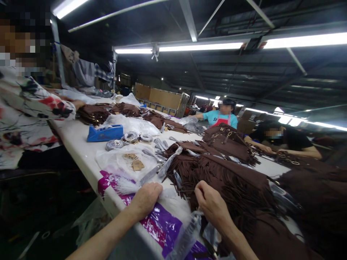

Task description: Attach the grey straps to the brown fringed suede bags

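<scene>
My left hand (148, 198) is closed above a shiny purple plastic bag (162, 224) at the table's near edge. Beside its fingertips is a bunch of clear plastic threads (126, 186). To the right, my right hand (211, 200) is also closed, fingers bent in, close to the long fringe of a dark brown bag (227, 177). A thin line seems to run between the two hands, but what each one grips is too small and blurred to name. Clear plastic wrap (188, 234) hangs below my right hand, partly smeared by motion.
Brown fringed bags (227, 141) are heaped across the white table (78, 141). A blue tape dispenser (105, 133), coiled grey straps (115, 144) and brown tags (137, 164) lie to the left. Co-workers stand left (32, 108), at the far side (221, 117) and right (287, 139).
</scene>
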Tool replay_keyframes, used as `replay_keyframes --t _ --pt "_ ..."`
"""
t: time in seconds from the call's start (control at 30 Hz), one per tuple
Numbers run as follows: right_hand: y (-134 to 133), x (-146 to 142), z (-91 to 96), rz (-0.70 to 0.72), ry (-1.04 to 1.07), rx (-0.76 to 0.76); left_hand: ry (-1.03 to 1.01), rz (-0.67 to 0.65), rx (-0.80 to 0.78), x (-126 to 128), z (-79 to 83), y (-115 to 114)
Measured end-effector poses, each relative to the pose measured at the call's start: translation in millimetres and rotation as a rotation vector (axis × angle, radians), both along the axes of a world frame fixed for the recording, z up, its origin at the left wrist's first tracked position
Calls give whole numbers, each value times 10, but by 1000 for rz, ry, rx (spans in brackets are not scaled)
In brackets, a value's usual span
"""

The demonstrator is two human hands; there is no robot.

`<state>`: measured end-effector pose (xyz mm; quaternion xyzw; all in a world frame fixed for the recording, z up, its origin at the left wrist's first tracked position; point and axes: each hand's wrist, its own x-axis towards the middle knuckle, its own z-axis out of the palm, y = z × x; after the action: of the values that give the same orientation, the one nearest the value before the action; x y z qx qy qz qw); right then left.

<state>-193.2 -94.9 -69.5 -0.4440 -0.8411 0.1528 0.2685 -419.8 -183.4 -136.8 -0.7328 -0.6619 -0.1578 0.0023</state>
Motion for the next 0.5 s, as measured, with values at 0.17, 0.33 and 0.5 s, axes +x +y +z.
replay_keyframes --t 0.17,0.33,0.5 --pt "70 698 55 -301 46 106 -4 20 -10 -8 8 21" --pt "-182 1244 89 -422 329 19 -85 49 130 108 109 -27" --pt "-789 1313 -126 -423 426 92 -975 -183 -174 896 403 -153"
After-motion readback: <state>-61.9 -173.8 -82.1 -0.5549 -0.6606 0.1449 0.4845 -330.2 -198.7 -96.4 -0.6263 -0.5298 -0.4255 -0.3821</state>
